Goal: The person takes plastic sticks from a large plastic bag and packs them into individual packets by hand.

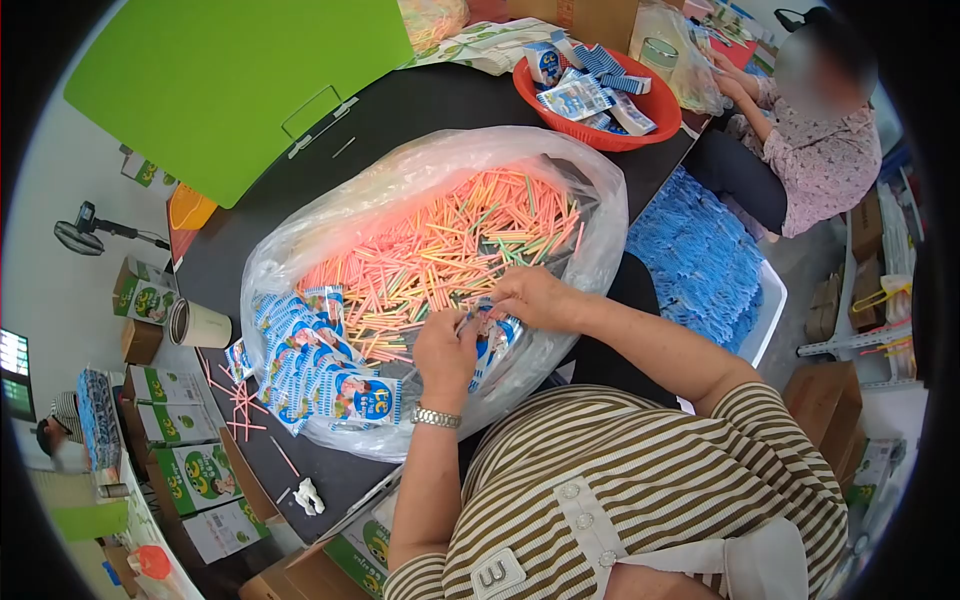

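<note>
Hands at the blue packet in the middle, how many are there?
2: the left hand, with a metal band on its wrist, and the right hand, both at the packet. No other hand shows there.

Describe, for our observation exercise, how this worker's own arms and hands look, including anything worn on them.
The left hand and right hand are bare, without gloves. A silver-coloured linked metal band circles the left wrist; the right wrist shows nothing worn. The short sleeves have brownish and pale stripes, leaving both forearms uncovered.
</note>
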The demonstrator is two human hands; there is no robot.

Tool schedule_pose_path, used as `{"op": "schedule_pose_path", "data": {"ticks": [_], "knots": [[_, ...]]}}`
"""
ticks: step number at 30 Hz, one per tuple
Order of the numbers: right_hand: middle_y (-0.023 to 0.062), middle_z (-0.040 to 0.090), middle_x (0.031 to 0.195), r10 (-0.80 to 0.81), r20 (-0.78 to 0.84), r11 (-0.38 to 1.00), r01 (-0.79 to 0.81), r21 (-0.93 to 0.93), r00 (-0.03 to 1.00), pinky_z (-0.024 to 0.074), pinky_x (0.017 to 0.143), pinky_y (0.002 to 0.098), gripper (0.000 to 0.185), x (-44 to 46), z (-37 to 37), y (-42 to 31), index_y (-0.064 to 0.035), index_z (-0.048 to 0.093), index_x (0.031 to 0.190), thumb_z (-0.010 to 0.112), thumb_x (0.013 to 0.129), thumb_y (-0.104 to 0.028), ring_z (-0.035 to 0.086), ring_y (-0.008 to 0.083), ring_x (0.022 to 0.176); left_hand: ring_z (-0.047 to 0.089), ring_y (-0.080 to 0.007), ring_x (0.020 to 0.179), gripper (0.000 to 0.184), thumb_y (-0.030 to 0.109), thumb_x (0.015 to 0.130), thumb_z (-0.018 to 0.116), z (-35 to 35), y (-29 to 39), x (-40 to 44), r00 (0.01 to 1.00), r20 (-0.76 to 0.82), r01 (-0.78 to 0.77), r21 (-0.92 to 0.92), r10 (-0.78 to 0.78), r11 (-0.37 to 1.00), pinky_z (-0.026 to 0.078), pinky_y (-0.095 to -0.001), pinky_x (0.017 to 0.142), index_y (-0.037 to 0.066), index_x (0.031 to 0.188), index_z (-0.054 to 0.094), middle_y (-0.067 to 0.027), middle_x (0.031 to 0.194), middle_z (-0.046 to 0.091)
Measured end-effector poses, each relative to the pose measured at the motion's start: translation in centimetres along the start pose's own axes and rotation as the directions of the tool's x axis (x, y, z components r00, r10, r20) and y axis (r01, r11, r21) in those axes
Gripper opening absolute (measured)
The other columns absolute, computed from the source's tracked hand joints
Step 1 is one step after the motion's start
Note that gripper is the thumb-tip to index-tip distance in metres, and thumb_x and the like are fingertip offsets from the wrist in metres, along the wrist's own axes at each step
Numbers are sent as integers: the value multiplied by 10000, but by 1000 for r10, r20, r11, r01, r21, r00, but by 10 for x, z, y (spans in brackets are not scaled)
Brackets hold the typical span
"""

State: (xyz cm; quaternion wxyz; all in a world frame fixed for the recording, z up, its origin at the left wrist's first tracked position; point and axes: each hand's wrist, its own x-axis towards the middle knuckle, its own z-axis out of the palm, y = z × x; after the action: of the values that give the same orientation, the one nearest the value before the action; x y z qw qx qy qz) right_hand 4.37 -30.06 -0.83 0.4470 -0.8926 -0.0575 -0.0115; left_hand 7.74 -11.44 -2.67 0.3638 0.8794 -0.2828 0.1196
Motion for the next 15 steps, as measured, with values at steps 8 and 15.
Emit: {"op": "schedule_pose_path", "data": {"ticks": [8, 15], "knots": [[77, 559, 795, -68, -133, 983, 89, 158, 989, 460, 653, 300, 100, 1, -47, -26, -8, 641, 888, 635, 801, -57, 586, 180, 741, 503, -213, 549, 186, 158, 844, 630, -20, -8, 11, 992, 104, 83, -181, -65, 980, 401, -323, 522, -1, 779, 558, -120, 636, 544], [83, 558, 800, -311, -193, 947, 321, 20, 931, 458, 678, 299, 97, 8, -55, -35, -9, 628, 889, 632, 799, -45, 574, 206, 774, 559, -335, 626, 133, 139, 834, 620, -23, -8, 14, 995, 94, -7, -235, 30, 972, 425, -370, 532, 9, 857, 599, -162, 735, 579]]}}
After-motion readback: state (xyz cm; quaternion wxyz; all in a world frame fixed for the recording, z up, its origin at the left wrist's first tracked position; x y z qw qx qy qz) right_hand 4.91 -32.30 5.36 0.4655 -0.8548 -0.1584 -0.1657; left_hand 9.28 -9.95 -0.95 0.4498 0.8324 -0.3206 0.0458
